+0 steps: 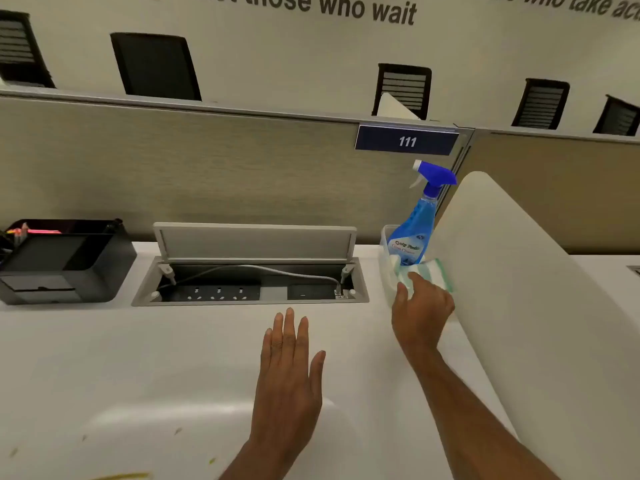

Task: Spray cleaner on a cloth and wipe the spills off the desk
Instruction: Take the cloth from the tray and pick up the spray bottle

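A blue spray bottle (417, 230) of cleaner stands in a clear plastic tub (385, 237) at the back right of the white desk (138, 368). A white cloth with green stripes (434, 271) lies over the tub's front. My right hand (420, 311) rests on the cloth, fingers curled onto it. My left hand (289, 368) lies flat on the desk with fingers apart, holding nothing. Small yellowish spill marks (124, 476) dot the desk's near edge at the lower left.
An open cable box (249, 285) with sockets and a raised lid sits in the desk's middle back. A black organiser (65, 265) stands at the left. A curved white divider panel (540, 306) rises at the right. A beige partition (207, 168) with sign 111 is behind.
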Motion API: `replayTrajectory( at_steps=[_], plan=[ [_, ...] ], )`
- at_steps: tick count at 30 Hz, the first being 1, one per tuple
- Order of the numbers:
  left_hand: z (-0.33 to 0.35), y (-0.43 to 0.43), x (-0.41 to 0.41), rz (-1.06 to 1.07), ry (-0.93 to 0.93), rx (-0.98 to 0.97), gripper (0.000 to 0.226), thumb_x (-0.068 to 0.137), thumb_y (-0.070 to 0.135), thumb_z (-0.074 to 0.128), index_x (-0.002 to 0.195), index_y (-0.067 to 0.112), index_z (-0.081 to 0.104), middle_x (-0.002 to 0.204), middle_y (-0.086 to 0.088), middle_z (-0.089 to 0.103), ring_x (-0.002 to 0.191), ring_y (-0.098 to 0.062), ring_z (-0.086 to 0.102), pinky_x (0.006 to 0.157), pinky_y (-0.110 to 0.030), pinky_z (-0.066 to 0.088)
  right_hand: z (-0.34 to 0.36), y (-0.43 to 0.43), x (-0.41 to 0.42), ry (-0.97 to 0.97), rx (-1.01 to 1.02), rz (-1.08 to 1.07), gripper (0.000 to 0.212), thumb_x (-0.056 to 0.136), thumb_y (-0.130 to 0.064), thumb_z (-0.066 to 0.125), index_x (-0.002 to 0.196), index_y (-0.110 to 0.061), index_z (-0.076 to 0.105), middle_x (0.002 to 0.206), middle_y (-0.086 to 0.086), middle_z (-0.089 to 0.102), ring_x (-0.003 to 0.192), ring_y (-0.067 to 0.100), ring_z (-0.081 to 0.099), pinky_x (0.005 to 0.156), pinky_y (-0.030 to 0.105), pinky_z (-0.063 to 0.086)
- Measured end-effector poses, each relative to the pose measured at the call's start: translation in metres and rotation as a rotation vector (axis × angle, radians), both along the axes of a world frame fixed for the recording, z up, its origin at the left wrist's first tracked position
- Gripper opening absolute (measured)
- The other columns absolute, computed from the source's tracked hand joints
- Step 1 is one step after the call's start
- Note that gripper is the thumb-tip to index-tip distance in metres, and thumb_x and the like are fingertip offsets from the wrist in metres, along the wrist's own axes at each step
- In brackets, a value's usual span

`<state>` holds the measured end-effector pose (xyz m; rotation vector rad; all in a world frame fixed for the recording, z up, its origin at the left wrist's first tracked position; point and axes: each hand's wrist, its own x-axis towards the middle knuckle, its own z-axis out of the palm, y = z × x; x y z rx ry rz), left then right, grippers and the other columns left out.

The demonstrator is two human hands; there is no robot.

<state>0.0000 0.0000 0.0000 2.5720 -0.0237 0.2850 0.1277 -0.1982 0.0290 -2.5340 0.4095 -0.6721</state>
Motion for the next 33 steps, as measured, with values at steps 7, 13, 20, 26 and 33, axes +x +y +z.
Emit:
replayTrajectory(
  at_steps=[7,13,20,26,33],
  plan=[
    [-0.012,0.004,0.007,0.014,-0.003,0.020,0.067,0.101,0.053,0.012,0.159,0.019,0.015,0.169,-0.002,-0.001,0.158,-0.021,-0.003,0.127,-0.037,-0.002,-0.011,-0.012,0.050,0.411,-0.175,0.032,0.053,0.106,-0.052,0.030,0.128,-0.023,0.069,0.114,0.013,0.074,0.123,0.033,0.057,0.122,0.057,0.013],
    [-0.013,0.002,0.010,-0.007,-0.015,0.023,0.065,0.102,0.048,0.021,0.158,0.014,0.028,0.168,-0.008,0.014,0.156,-0.027,0.008,0.125,-0.036,0.003,-0.012,-0.018,0.062,0.486,-0.133,0.062,0.061,0.103,-0.061,0.021,0.135,-0.031,0.064,0.127,0.011,0.069,0.132,0.034,0.051,0.122,0.059,0.010],
    [-0.013,-0.006,0.013,0.000,-0.025,0.082,0.063,0.101,0.044,0.029,0.151,0.007,0.044,0.162,-0.014,0.032,0.150,-0.036,0.025,0.122,-0.034,0.005,-0.013,-0.019,0.062,0.508,-0.168,0.069,0.065,0.103,-0.062,0.020,0.124,-0.026,0.071,0.119,0.010,0.072,0.131,0.033,0.051,0.120,0.058,0.012],
    [-0.010,-0.010,0.017,0.011,-0.025,0.049,0.074,0.104,0.052,0.010,0.148,0.005,0.047,0.159,-0.017,0.037,0.147,-0.040,0.032,0.120,-0.035,0.008,-0.011,-0.011,0.075,0.461,-0.050,-0.028,0.076,0.103,-0.062,0.019,0.102,-0.008,0.071,0.109,0.015,0.070,0.115,0.030,0.056,0.106,0.048,0.030],
    [-0.011,-0.011,0.022,0.006,-0.017,-0.018,0.076,0.103,0.054,0.008,0.151,0.007,0.042,0.163,-0.014,0.029,0.151,-0.038,0.024,0.122,-0.033,0.006,-0.010,-0.017,0.079,0.314,0.089,-0.115,0.043,0.103,-0.043,0.050,0.114,-0.008,0.071,0.116,0.014,0.071,0.115,0.030,0.057,0.102,0.043,0.035]
  ],
)
